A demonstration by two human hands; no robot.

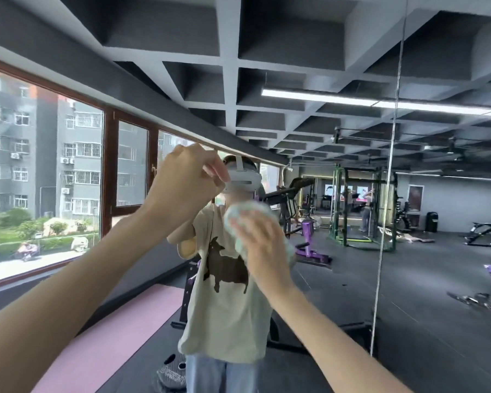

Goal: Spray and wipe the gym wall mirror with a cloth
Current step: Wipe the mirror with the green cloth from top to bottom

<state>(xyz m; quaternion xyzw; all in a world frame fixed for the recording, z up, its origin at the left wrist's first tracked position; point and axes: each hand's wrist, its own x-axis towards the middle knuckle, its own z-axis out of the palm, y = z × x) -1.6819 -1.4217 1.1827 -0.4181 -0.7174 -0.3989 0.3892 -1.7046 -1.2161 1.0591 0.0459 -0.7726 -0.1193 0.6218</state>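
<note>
1. My right hand (257,245) only presses the cloth (237,214) with fingers spread flat and no grip. It could slip and drop if my pressure eases.
2. The cloth is bunched, so it will likely leave streaks or missed patches on the mirror (352,279).
3. The cloth lies under my right palm against the glass, its top edge showing past my fingertips.
4. My left hand (184,180) is raised up-left, apart from the cloth, with fingers curled together. I cannot tell if it pinches anything.

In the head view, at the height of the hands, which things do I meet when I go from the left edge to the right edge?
Window → left hand → right hand on the cloth → vertical mirror seam → black bin.
</note>
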